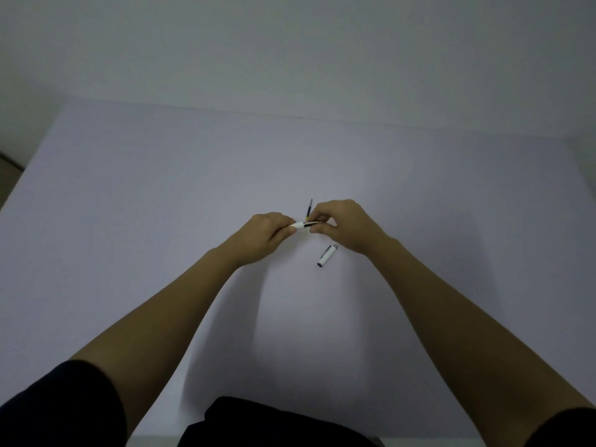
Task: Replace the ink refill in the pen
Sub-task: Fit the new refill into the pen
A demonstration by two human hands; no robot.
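Both hands meet over the middle of a pale table (161, 204). My left hand (264, 235) grips the white barrel of the pen (300, 225), which lies level between the hands. My right hand (345, 224) pinches the pen's dark, metallic front section at its right end. A thin dark ink refill (309, 210) with a yellow band lies on the table just behind the hands, pointing away from me. The white pen cap (327, 255) with a silver end rests on the table below my right hand.
The table's far edge meets a plain white wall (290, 53). Its left edge drops off at the frame's left side. My dark sleeves and lap fill the bottom of the view.
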